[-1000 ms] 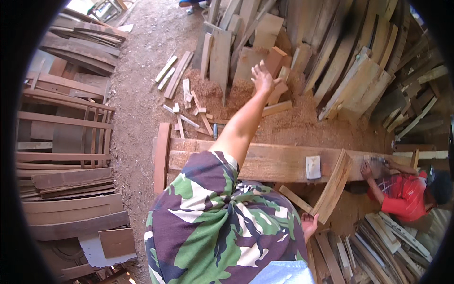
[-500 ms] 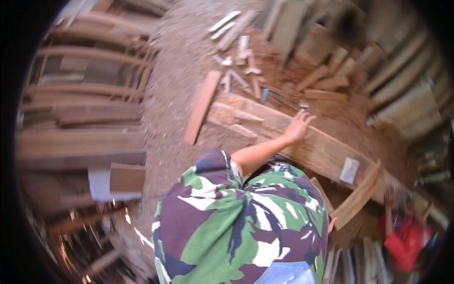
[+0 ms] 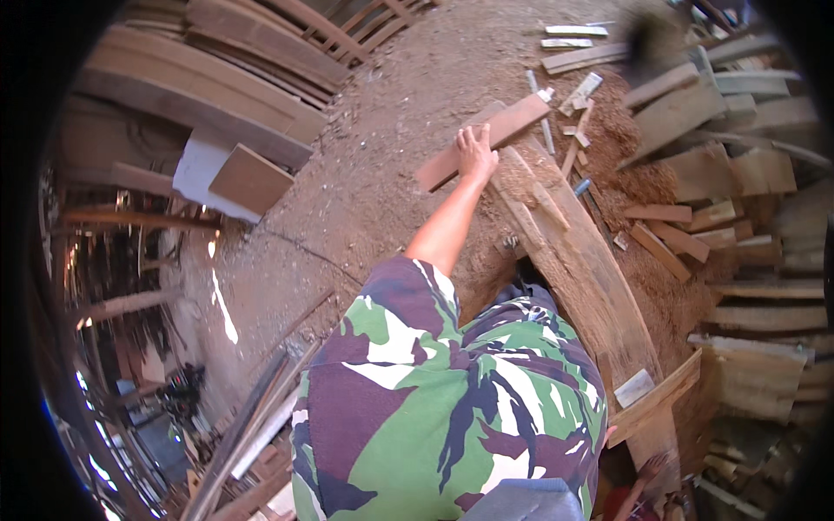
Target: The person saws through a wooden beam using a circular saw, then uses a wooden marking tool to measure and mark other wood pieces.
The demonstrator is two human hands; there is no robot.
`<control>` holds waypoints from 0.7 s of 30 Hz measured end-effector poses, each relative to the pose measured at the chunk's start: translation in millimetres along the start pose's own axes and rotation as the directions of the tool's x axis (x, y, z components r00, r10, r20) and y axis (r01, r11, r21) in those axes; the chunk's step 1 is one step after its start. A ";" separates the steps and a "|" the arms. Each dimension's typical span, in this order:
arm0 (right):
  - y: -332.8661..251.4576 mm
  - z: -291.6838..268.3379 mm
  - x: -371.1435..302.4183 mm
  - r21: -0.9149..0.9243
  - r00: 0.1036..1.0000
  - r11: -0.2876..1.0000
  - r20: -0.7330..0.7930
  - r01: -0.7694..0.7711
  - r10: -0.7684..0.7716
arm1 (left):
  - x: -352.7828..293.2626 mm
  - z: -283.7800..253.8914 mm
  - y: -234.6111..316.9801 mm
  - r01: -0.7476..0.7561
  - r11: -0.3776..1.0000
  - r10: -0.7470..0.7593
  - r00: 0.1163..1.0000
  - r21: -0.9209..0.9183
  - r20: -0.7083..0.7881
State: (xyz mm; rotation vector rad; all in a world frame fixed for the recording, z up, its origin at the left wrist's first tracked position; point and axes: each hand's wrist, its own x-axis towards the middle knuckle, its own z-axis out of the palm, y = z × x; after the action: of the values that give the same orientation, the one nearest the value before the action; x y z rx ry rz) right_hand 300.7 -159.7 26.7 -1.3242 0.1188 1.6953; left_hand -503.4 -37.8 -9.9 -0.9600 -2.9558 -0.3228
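My left hand [image 3: 476, 158] reaches forward, its fingers bent over the near edge of a reddish-brown board [image 3: 519, 119]. That board lies across the far end of a long, thick timber beam [image 3: 586, 252]. Only a bit of my right hand [image 3: 612, 431] shows past my body, at the near end of a light-brown board [image 3: 658, 404]; the rest of it is hidden. The light-brown board sits slanted across the beam. A small pale block [image 3: 634, 388] rests on the beam against it. A loose wood strip [image 3: 550, 207] lies along the beam.
Another person's hand [image 3: 648, 470] is near the beam's close end. Sawdust [image 3: 612, 113] and offcuts [image 3: 669, 247] cover the ground to the right. Stacked boards [image 3: 217, 82] stand at the left, with a leaning brown panel [image 3: 252, 180]. Long poles [image 3: 248, 434] lie at lower left.
My view has turned, so the beam now runs more up and down. My left hand has moved from the beam to the reddish-brown board. My right hand stays at the light-brown board.
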 end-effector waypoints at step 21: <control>21.3 52.0 -54.3 0.054 0.965 0.973 -0.147 0.226 -0.216 | 14.4 -49.7 40.2 0.033 0.971 -0.018 0.998 -0.235 0.068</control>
State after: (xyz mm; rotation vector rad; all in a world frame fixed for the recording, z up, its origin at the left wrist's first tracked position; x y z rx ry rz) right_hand 247.2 -174.0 81.7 -1.3506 0.1070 1.3985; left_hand -494.0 -7.6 47.5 -0.9714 -3.0418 -0.6705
